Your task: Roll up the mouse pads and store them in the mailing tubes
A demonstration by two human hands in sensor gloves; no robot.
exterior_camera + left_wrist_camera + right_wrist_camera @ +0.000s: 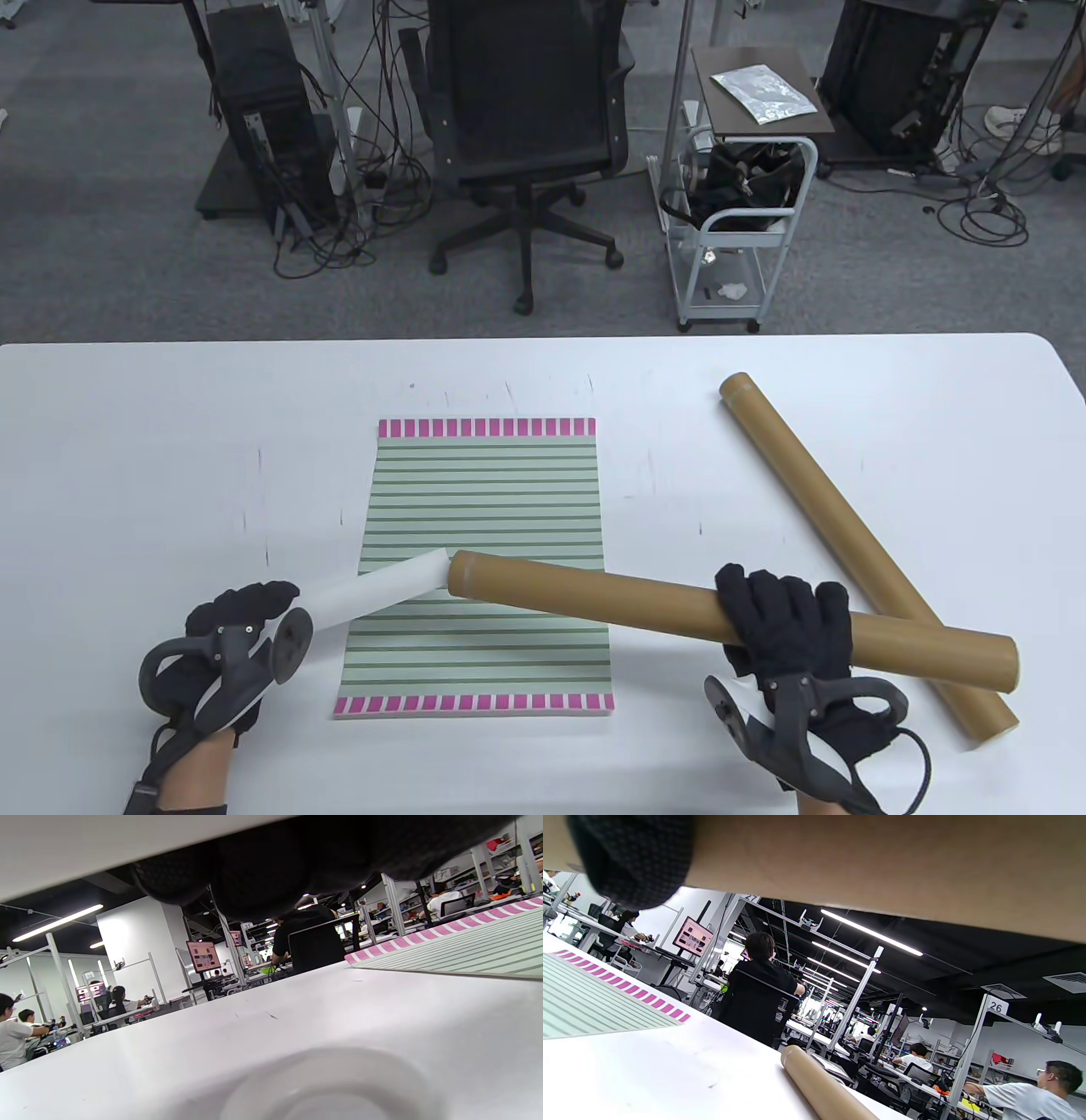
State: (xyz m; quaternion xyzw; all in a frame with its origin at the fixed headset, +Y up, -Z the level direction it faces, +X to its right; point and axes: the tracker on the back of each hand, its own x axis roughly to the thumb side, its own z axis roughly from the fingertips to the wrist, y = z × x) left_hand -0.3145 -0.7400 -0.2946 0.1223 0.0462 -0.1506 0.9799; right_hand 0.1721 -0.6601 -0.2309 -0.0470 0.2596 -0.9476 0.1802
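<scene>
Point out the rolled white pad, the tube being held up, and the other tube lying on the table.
rolled white pad point(382, 591), table view, middle of the roll.
held tube point(594, 596), table view, bare stretch left of the right hand.
tube on the table point(806, 475), table view, upper half of its length.

Flat pad point(484, 518): pale green with darker green stripes, magenta-and-white checked end bands. Rolled pad point(382, 590): white. Tubes point(611, 598): brown. Gloves point(785, 628): black. Table point(170, 441): white.
</scene>
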